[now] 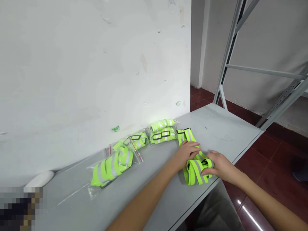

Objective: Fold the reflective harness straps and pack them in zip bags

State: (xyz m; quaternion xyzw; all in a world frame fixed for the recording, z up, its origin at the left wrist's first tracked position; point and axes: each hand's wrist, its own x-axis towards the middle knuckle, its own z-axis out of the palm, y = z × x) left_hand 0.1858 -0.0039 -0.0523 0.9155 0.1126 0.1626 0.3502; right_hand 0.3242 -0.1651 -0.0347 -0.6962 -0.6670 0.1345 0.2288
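Note:
A yellow-green reflective strap (198,173) with silver bands lies near the table's front edge, its near part in loose folds. My left hand (186,154) is laid across its middle, fingers close together and bent over the webbing. The right hand (220,165) pinches the right side of the folded part between thumb and fingers. Beyond my left hand, two strap lengths run to black buckles (184,130). What lies under the left palm is hidden.
Clear bags of similar straps lie along the wall: one at left (112,166), another (139,140) behind it, and stacked ones (163,131) further right. A white rounded object (40,179) sits at far left. A metal rack frame (227,61) rises beyond the grey table (218,125).

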